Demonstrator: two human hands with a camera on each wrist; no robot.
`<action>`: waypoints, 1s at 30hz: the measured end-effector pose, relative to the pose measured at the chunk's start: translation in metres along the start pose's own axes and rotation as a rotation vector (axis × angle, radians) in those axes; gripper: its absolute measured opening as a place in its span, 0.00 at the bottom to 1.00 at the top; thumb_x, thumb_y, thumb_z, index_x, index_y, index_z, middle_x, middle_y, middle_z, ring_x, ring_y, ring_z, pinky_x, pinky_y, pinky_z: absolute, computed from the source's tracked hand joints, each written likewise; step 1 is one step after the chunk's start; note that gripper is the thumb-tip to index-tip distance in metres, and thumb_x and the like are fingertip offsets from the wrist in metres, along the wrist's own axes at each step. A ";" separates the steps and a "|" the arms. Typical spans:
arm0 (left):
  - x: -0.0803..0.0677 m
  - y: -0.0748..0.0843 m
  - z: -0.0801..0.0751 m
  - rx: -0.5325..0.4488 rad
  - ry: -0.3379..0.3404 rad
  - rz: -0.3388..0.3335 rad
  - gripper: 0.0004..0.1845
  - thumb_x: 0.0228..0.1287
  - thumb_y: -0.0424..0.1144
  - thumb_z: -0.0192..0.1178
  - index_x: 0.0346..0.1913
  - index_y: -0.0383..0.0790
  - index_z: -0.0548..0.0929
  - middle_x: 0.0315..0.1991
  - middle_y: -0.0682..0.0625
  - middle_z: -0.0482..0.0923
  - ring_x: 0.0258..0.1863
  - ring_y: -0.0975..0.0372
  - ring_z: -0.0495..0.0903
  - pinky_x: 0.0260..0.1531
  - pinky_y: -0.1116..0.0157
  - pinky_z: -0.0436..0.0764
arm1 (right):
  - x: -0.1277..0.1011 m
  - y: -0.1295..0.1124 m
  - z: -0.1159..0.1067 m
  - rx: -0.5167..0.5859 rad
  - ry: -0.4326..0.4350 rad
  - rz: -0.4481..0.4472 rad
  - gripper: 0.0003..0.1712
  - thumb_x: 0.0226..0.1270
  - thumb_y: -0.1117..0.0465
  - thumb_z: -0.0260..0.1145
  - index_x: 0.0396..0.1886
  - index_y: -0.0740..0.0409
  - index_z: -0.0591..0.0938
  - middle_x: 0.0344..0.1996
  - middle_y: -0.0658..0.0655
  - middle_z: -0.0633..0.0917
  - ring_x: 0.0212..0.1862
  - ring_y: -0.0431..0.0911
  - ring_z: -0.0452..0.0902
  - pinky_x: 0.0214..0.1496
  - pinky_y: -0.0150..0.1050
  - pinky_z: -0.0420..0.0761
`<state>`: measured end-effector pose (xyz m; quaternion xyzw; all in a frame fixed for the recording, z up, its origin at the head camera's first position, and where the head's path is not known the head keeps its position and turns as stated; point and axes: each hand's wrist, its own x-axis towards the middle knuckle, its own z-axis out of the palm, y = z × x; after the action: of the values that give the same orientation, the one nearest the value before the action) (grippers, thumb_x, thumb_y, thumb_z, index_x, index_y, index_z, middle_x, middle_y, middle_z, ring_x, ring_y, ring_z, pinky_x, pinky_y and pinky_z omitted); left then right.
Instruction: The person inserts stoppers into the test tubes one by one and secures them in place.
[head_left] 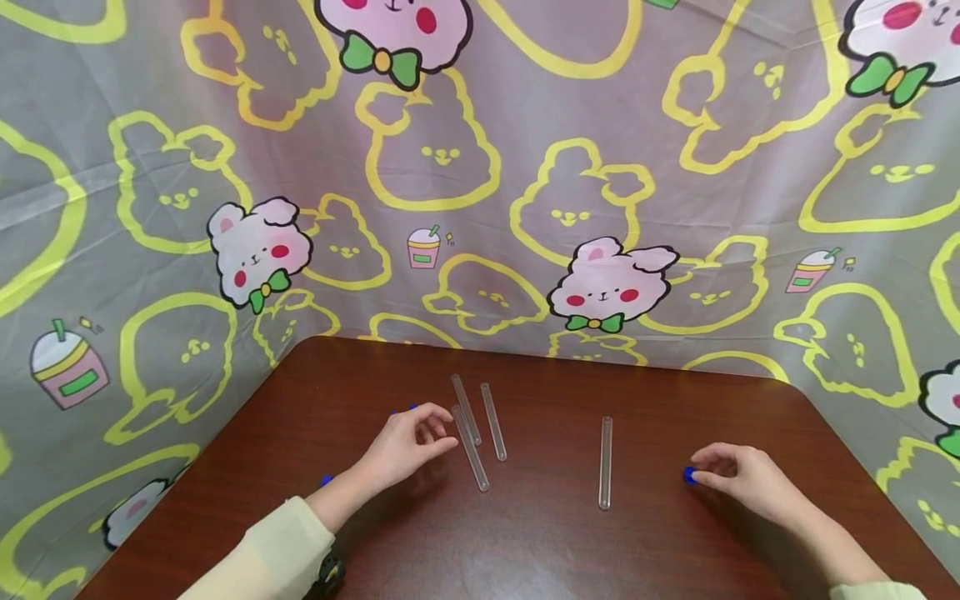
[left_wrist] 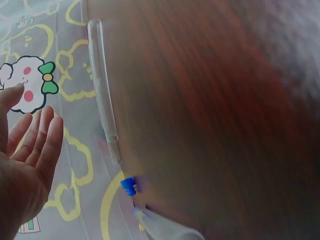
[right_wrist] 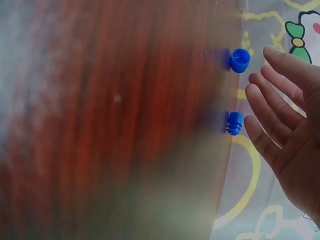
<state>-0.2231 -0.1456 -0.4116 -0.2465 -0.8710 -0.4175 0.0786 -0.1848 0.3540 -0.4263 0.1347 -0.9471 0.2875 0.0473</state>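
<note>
Fingers [head_left: 441, 430] of the left hand [head_left: 408, 446] curl loosely, their tips right at the near end of the closest clear tube [head_left: 470, 447] without gripping it; in the left wrist view the same fingers look straight and relaxed. Fingers of the right hand [head_left: 746, 479] are bent, thumb and forefinger tips close by a small blue cap [head_left: 688, 474]; whether they pinch it or only touch it cannot be told. The right wrist view shows that hand with straight, spread fingers beside two blue caps [right_wrist: 239, 60] [right_wrist: 235, 123]. Both forearms reach in from the near edge of the brown table [head_left: 540, 533], the left in a pale yellow sleeve [head_left: 273, 554].

Three tubes lie in a cluster just right of the left hand, long axes running from near to far and leaning slightly left at the far end; the middle tube [head_left: 466, 408] and the right one [head_left: 493, 422] lie close beside the first. A fourth tube [head_left: 605, 462] lies alone between the cluster and the right hand, nearly straight away from the person.

Left of the left hand sit more blue caps: one [head_left: 326, 480] by the wrist, others half hidden behind the knuckles. A rabbit-print cloth [head_left: 480, 183] hangs behind the table.
</note>
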 end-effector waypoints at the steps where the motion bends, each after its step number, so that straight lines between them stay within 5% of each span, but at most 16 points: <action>1: 0.000 0.001 0.001 0.003 -0.003 0.001 0.13 0.59 0.41 0.70 0.45 0.42 0.81 0.30 0.61 0.77 0.26 0.68 0.75 0.25 0.67 0.76 | 0.001 0.001 0.000 -0.005 -0.004 0.002 0.11 0.57 0.58 0.75 0.38 0.56 0.84 0.28 0.43 0.83 0.29 0.34 0.75 0.32 0.33 0.77; 30: 0.004 0.001 0.018 -0.051 -0.093 0.033 0.14 0.59 0.36 0.70 0.46 0.36 0.81 0.31 0.57 0.78 0.27 0.66 0.75 0.25 0.68 0.75 | 0.020 -0.006 0.016 0.010 -0.132 -0.132 0.09 0.56 0.65 0.74 0.37 0.55 0.84 0.31 0.44 0.82 0.30 0.34 0.75 0.33 0.34 0.77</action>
<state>-0.2251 -0.1302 -0.4213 -0.2820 -0.8587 -0.4261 0.0385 -0.2025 0.3355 -0.4331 0.2156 -0.9358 0.2790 0.0031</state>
